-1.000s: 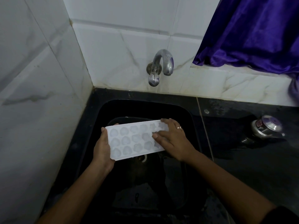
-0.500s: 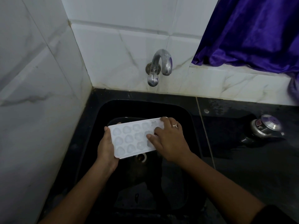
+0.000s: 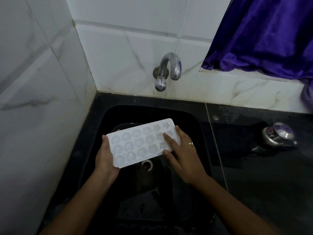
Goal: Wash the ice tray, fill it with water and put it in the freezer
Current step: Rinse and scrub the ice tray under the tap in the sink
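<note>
White, grey-veined wall tiles (image 3: 127, 44) close off the left and far sides, meeting in a corner just left of the sink. A polished black stone counter (image 3: 257, 187) runs away to the right, and sunk into it is a deep black rectangular sink (image 3: 191, 119) with rounded corners and a round drain (image 3: 147, 164) near its middle. A shiny purple curtain (image 3: 264, 34) hangs at the far right. Above the basin, over the drain, is the white plastic rectangular ice tray (image 3: 135, 145), face up and skewed so its right end points farther away. It has three rows of cells, rounded on the left and star-shaped on the right. There is open room between the tray and the sink walls on every side. The left hand (image 3: 105, 158) grasps the tray's left short end, fingers wrapped beneath. The right hand (image 3: 183, 150) lies flat and released on the right end, index finger across the star cells. A curved chrome tap (image 3: 169, 68) juts from the far wall. A silvery round metal object (image 3: 277, 135) sits far right on the counter.
</note>
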Available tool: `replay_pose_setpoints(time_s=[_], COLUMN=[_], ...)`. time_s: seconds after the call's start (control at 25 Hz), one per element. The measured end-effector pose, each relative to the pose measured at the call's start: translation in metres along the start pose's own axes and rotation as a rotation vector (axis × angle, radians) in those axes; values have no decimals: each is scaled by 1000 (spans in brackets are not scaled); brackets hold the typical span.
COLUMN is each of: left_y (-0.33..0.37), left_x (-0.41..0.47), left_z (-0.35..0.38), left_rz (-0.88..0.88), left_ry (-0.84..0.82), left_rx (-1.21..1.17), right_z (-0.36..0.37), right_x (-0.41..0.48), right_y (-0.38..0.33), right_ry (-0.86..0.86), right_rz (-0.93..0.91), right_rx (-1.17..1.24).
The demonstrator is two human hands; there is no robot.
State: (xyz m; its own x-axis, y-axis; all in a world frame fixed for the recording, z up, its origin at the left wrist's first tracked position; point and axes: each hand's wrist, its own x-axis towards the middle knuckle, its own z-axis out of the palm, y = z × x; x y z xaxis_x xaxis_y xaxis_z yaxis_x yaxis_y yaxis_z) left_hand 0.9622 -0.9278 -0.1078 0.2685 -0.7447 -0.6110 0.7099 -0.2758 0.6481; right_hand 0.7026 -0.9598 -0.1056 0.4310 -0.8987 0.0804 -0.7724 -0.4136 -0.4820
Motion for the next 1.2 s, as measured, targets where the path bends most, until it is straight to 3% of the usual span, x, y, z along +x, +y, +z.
replay_pose_setpoints(time_s=[0.24,0.48,0.64,0.8,0.88,1.0,1.04,1.08,1.2], left_y=[1,4,4,5,5,1,1,3,9], left_x=[-6,-9,-11,-11,-10,-11,-10,-9,-9], left_z=[13,20,19,14,11,12,13,14,10], left_rz=[36,61,63,57,49,31,32,33,54], left_ry=[-12,-11,-10,-6,4,3,5,8,13], left_rx=[79,65,70,84,100,91,80,72,92], right_z=[-1,7,11,-4,-19,-28,-25,-23,-30], right_x=[21,20,18,29,33,34,33,31,27], right_y=[-17,-23,-20,-22,-15,-7,-7,-9,-6], right_ry=[95,137,35,0,-78,-118,-108,-127,-216], right_rz=[275,316,347,437,364,126,99,109,312], right_rx=[262,348,305,489,263,-356,-388,-342,245])
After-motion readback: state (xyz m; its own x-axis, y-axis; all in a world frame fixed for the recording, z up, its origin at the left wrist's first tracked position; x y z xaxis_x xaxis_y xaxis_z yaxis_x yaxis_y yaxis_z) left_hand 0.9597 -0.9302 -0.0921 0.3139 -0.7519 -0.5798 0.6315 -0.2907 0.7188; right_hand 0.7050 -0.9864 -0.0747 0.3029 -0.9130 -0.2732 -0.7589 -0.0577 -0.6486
